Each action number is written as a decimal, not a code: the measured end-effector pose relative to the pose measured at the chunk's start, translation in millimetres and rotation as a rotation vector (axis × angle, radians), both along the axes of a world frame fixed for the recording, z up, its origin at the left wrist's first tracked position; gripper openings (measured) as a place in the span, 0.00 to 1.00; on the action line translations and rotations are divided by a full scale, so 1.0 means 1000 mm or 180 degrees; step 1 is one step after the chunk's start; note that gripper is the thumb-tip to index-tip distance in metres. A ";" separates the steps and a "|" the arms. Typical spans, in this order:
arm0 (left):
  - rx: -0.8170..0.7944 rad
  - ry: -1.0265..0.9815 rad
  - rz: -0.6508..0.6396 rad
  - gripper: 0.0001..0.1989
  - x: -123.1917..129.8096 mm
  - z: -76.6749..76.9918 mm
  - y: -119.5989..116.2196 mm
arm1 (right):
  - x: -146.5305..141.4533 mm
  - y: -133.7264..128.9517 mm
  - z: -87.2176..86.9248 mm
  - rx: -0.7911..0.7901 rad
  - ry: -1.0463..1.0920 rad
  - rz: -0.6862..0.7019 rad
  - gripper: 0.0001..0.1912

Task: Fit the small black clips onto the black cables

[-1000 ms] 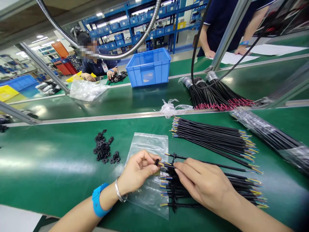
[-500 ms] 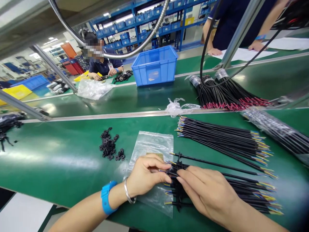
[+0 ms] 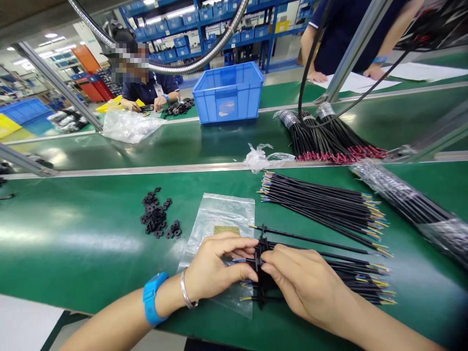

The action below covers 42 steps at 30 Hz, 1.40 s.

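My left hand, with a blue wristband and a silver bangle, curls its thumb and fingers around the wire end of a black cable. Pinched close beside it, my right hand holds the same cable near a black clip. More cables with black clips lie under and beside my hands, one of them just beyond my fingers. Beneath my left hand is a clear plastic bag with a yellowish label. Small black pieces are heaped to the left of the bag.
Sorted black cables lie at the right, beside a plastic-wrapped bundle. Behind the metal rail are red-ended cables and a blue bin. Two people are across the bench; a metal hose arches overhead.
My left fingers have spread a little from their pinch, and the cable's blue wire end now shows between them. The whole view has shifted slightly.
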State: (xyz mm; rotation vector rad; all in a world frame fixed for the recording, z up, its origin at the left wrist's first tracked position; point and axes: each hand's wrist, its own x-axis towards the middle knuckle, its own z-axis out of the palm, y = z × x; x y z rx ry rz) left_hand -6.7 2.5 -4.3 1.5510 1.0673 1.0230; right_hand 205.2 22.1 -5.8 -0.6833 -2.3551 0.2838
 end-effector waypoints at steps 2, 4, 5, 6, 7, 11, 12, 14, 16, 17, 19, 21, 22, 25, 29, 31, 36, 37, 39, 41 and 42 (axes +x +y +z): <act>-0.0201 -0.0098 0.0063 0.21 -0.002 -0.001 -0.002 | 0.001 0.001 0.001 -0.0049 -0.0054 -0.0025 0.07; -0.0347 -0.0181 0.0140 0.16 -0.003 -0.003 -0.003 | 0.002 0.002 0.002 -0.0114 -0.0107 -0.0055 0.07; -0.0413 -0.0229 0.0166 0.14 -0.003 -0.004 -0.004 | 0.002 0.002 0.002 -0.0131 -0.0124 -0.0072 0.07; -0.0479 -0.0271 0.0180 0.13 -0.002 -0.006 -0.004 | 0.003 0.002 0.002 -0.0127 -0.0122 -0.0089 0.07; -0.0536 -0.0303 0.0190 0.12 -0.001 -0.007 -0.004 | 0.003 0.002 0.003 -0.0109 -0.0106 -0.0092 0.08; -0.0646 -0.0306 0.0222 0.11 0.003 -0.008 -0.005 | 0.005 0.002 0.002 -0.0087 -0.0079 -0.0007 0.08; -0.0646 -0.0287 0.0234 0.11 0.004 -0.008 -0.005 | 0.005 0.002 0.002 -0.0102 -0.0088 0.0015 0.09; -0.0626 -0.0255 0.0261 0.11 0.006 -0.008 -0.005 | 0.005 0.002 0.001 -0.0118 -0.0112 0.0031 0.09; -0.0591 -0.0252 0.0282 0.12 0.007 -0.007 -0.005 | 0.005 0.002 0.002 -0.0127 -0.0155 0.0024 0.10; -0.0575 -0.0255 0.0288 0.12 0.008 -0.006 -0.005 | 0.006 0.003 0.003 -0.0118 -0.0191 0.0014 0.11; -0.0551 -0.0263 0.0262 0.12 0.008 -0.006 -0.004 | 0.011 0.006 0.007 -0.0083 -0.0290 -0.0040 0.12; -0.0518 -0.0258 0.0220 0.14 0.007 -0.005 -0.001 | 0.019 0.012 0.011 -0.0095 -0.0364 -0.0165 0.12; -0.0475 -0.0245 0.0233 0.15 0.005 -0.004 0.001 | 0.024 0.015 0.012 -0.0128 -0.0360 -0.0257 0.11; -0.0158 -0.0151 0.0429 0.12 -0.005 -0.003 0.009 | 0.035 0.028 0.009 -0.0290 -0.0288 -0.0508 0.11; 0.0240 0.0091 0.0687 0.06 -0.027 -0.005 0.019 | 0.039 0.041 -0.002 -0.0504 -0.0831 -0.0402 0.13; 0.0302 0.0143 0.0786 0.05 -0.037 -0.007 0.023 | 0.042 0.044 -0.004 -0.0657 -0.1167 -0.0370 0.15; 0.0392 0.0096 0.0951 0.05 -0.052 -0.008 0.028 | 0.059 0.025 -0.011 -0.0983 -0.1858 -0.0480 0.63; 0.0407 0.0106 0.0954 0.05 -0.053 -0.008 0.028 | 0.062 0.018 -0.014 -0.0959 -0.1933 -0.0510 0.66; 0.0420 0.0151 0.0946 0.05 -0.054 -0.008 0.028 | 0.065 0.005 -0.021 -0.0749 -0.1928 -0.0647 0.58; 0.0420 0.0192 0.0931 0.06 -0.054 -0.008 0.028 | 0.064 -0.005 -0.024 -0.0453 -0.1874 -0.0812 0.44; 0.0421 0.0203 0.0928 0.06 -0.054 -0.008 0.027 | 0.061 -0.009 -0.024 -0.0381 -0.1905 -0.0868 0.38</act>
